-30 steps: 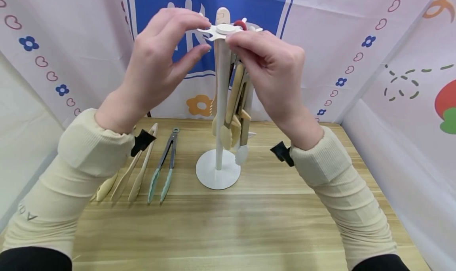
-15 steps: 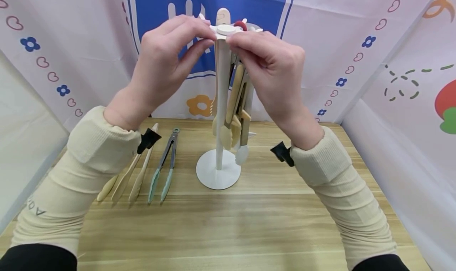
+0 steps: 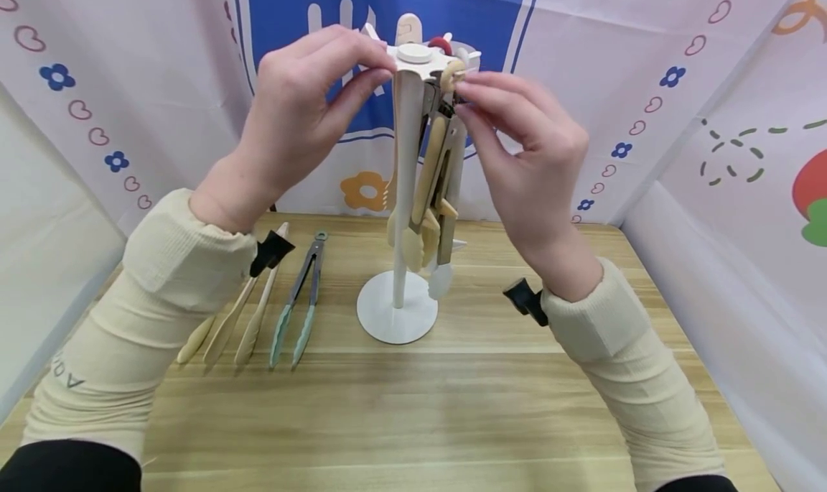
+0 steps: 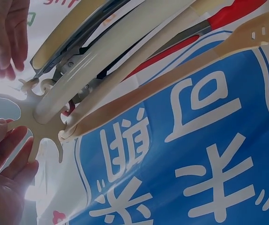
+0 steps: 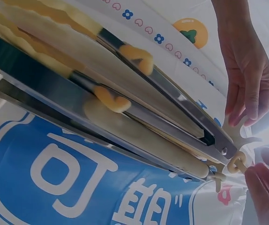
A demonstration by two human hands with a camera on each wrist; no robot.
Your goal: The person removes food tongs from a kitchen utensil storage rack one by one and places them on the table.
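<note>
A white utensil stand (image 3: 405, 190) with a hooked top rises from the table. My left hand (image 3: 310, 111) pinches one hook arm of that top between thumb and fingers. Tongs with pale yellow tips (image 5: 160, 93) hang from another hook by their beige ring (image 3: 451, 77). My right hand (image 3: 533, 147) is just right of this ring, thumb and forefinger parted; whether a fingertip still touches the hook is hard to see. Behind hang further utensils, among them a slotted beige turner (image 4: 251, 33) and a red-handled one (image 4: 233, 14).
On the wooden table (image 3: 413, 420), left of the stand, lie grey tongs with mint tips (image 3: 297, 298) and beige tongs (image 3: 258, 312). A printed cloth (image 3: 562, 39) stands behind and along the sides. The stand's round base (image 3: 381, 319) rests mid-table.
My left hand has come in to the right and closed its fingertips on the hook arm. My right hand has drawn away rightward and its fingers have parted, uncovering the beige ring.
</note>
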